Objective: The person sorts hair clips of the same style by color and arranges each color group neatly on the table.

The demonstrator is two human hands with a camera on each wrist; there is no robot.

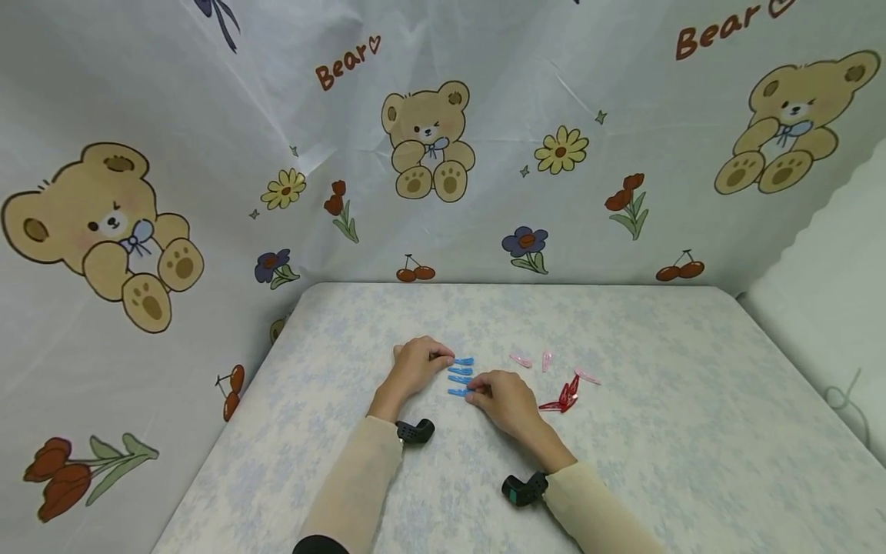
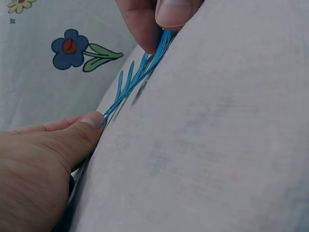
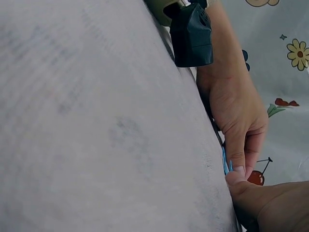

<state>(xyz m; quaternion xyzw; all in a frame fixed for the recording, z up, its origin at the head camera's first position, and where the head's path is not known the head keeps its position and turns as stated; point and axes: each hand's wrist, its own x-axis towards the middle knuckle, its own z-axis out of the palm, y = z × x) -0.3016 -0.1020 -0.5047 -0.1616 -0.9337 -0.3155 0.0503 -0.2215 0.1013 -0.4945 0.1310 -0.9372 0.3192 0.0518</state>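
Note:
Several blue hair clips lie one below another in a column on the table, roughly parallel. My left hand pinches the left end of the farthest clip between thumb and index finger. From the right, my right hand holds the right end of the nearest blue clip with thumb and fingertips. The left wrist view shows the blue clips slanting between my left thumb and my right fingers. In the right wrist view, my right hand hides most of the clips.
Right of my right hand lie red hair clips in a small overlapping cluster. Beyond them are pink hair clips, spread apart. The table has a pale floral cover, and a bear-print cloth hangs behind it.

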